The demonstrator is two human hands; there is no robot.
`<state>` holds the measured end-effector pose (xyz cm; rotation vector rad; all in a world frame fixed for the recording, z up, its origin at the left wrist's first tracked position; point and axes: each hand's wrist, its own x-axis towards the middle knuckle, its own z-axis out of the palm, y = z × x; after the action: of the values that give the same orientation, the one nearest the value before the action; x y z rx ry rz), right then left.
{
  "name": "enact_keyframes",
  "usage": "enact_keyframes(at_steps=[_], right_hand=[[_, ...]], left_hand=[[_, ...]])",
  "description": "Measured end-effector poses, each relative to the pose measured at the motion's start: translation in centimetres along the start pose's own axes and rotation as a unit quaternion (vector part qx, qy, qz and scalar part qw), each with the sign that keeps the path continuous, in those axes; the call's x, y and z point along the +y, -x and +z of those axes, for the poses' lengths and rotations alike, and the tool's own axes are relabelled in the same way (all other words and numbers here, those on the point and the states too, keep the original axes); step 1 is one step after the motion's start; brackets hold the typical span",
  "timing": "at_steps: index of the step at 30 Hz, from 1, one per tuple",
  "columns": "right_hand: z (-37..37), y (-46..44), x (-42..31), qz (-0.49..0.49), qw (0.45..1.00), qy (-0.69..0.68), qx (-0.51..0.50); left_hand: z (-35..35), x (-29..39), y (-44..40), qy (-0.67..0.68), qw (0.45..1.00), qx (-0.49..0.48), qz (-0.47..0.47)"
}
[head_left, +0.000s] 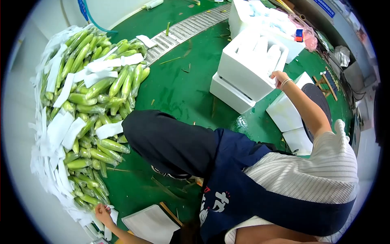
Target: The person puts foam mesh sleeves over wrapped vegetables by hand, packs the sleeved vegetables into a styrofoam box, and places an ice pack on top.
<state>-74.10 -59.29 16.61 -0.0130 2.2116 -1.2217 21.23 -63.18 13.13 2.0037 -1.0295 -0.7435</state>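
Observation:
My right hand (279, 79) grips the near rim of a white foam box (243, 73), fingers curled over its edge. Inside this box lie several long white bundles (260, 49). It rests on another white foam piece (229, 94). At the lower left, my left hand (104, 213) is beside the bottom end of a large pile of green, film-wrapped vegetables (109, 152) that look like ears of corn in husks. Its fingers are bent together; whatever they pinch is too small to make out. White paper-like strips (61, 126) lie over and along the pile.
A metal drain grate (178, 35) curves across the wet green floor (170, 89). Another foam box (280, 28) stands behind, with pink plastic (309, 36) beside it. White foam panels (284, 112) lie at right. Near my leg are a white sheet (151, 223) and leaf scraps.

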Motion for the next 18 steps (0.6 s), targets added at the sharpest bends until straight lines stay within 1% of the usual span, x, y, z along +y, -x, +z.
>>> enact_keyframes(at_steps=[1,2,4,6,8,10,12,14,16,18], right_hand=[[0.0,-0.1,0.2,-0.006,1.000,-0.004,-0.001],[0.2,-0.2,0.5,-0.011,1.000,-0.012,-0.003],[0.5,1.0,0.5,-0.003,1.000,-0.008,-0.013],[0.6,2.2,0.5,0.007,1.000,-0.016,-0.013],[0.6,2.0,0.3,0.002,1.000,-0.014,-0.007],[0.5,1.3,0.5,-0.024,1.000,-0.013,-0.015],[0.3,-0.4,0.7,-0.037,0.999,0.016,-0.003],[0.8,-0.6,0.7,-0.077,0.995,0.039,0.043],[1.4,0.0,1.4,-0.069,0.996,0.023,0.058],[1.3,0.4,0.5,-0.068,0.995,0.013,0.077]], left_hand=[[0.7,0.8,1.3,0.007,1.000,0.004,-0.007],[0.8,0.7,1.6,-0.011,1.000,-0.019,-0.005],[1.0,0.8,2.6,-0.044,0.998,-0.034,0.028],[1.1,0.7,3.3,-0.057,0.998,-0.028,0.031],[1.2,0.1,3.9,-0.043,0.999,-0.025,0.009],[1.2,-0.5,4.3,-0.053,0.998,-0.022,0.000],[1.0,-0.8,4.3,-0.048,0.998,-0.040,-0.012],[1.7,-1.0,4.1,-0.052,0.998,-0.033,-0.030],[2.7,-0.9,3.6,-0.046,0.997,-0.053,-0.024],[3.5,-0.5,3.5,-0.044,0.997,-0.065,-0.015]])
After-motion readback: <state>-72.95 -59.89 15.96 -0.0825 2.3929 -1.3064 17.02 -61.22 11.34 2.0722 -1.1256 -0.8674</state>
